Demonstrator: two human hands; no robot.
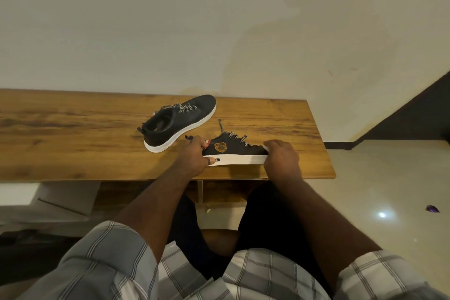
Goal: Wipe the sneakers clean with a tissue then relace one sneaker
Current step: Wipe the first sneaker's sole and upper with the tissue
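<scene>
While both hands work at the near edge of the worktop [85, 143], the left hand [194, 157] grips the heel of the near sneaker [235, 151], fingers curled over the collar and thumb lying along the white sole. The right hand [281, 157] is curled over the toe end, and a small bit of white tissue [266, 148] peeps out from under its fingers; how much tissue it holds cannot be told, since the hand covers the rest. This sneaker lies between the two hands, side-on to the viewer, its white sole towards the near edge and its orange badge [220, 146] facing out. Its speckled laces [237, 137] are threaded, with one loose end trailing away across the wood towards the far side.

Just beyond and to the left lies the far sneaker [180, 123], apart from both hands, tilted onto its side with the opening turned left and the toe pointing far right. Its interior is dark and nothing can be made out within it. Its laces are threaded too.

Under the worktop on the right sits an open wooden compartment [219, 192]; its contents are hidden in shadow and by the forearms. Pale boxes [48, 200] stand below on the left, cut off and blurred. A small purple scrap [432, 208] lies on the tiled floor [389, 178] at the right.
</scene>
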